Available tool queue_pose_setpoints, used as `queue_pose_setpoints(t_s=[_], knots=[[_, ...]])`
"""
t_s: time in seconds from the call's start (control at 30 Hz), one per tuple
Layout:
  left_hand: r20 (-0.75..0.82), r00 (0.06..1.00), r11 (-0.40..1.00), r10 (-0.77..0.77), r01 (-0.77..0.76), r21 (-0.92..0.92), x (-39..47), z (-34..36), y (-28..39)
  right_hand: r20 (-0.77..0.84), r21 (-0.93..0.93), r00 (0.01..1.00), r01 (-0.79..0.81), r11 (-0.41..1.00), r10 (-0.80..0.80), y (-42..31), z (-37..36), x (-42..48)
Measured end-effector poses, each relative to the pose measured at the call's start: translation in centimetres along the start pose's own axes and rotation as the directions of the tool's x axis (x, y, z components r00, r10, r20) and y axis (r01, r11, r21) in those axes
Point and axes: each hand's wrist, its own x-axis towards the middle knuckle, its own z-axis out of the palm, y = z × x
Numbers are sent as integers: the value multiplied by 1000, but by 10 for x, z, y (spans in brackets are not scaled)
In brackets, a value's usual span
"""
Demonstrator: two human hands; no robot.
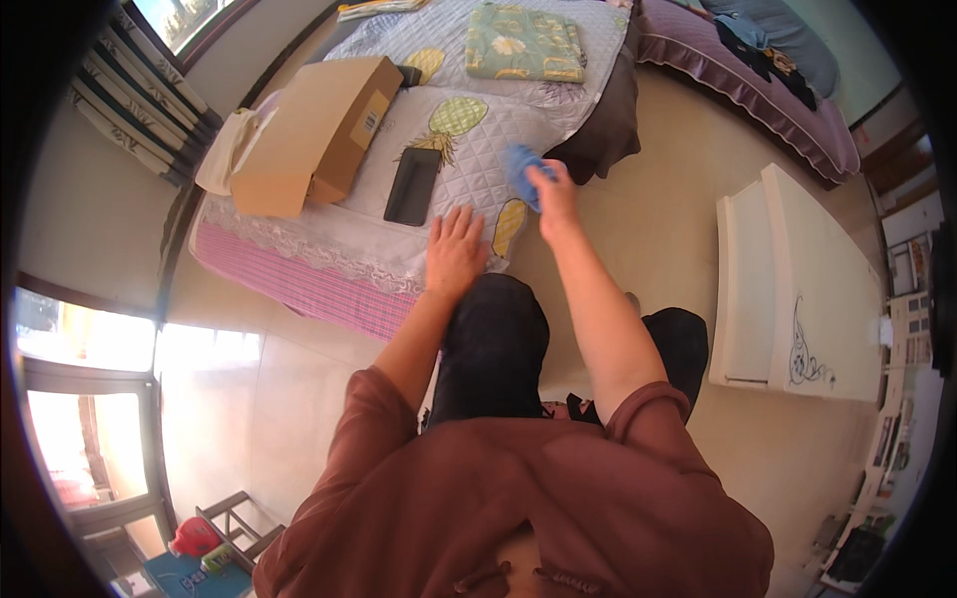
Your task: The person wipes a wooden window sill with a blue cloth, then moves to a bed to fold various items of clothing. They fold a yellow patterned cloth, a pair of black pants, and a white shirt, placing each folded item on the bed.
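Observation:
My right hand (557, 196) grips a blue brush or cloth-like thing (525, 173), blurred, at the right edge of the bed. My left hand (456, 250) rests flat, palm down, on the quilted bed cover (478, 179) with its pineapple pattern; nothing shows in it. Just beyond those fingers lies a dark smartphone or small tablet (413, 187), face up. To its left a brown cardboard box (321, 127) lies on the cover, beside a pale cloth or bag (220, 161). Farther back is a folded green fabric (523, 43) with a daisy print.
A white cabinet (815, 291) with a scroll design stands on the floor at the right. Beyond the bed's right side is a purple upholstered bench or bed (748, 90) with clothes on it. A stool or chair (239, 523) stands at the lower left near a glazed door.

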Motion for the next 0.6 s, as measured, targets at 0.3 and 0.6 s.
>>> queue_pose_setpoints(t_s=[0.3, 0.6], knots=[[-9, 1000, 999, -30, 30, -13, -2, 22, -16, 739, -525, 635, 752, 399, -224, 23, 30, 5], [-59, 984, 982, -167, 171, 78, -3, 20, 0, 145, -637, 939, 329, 697, -311, 15, 10, 81]])
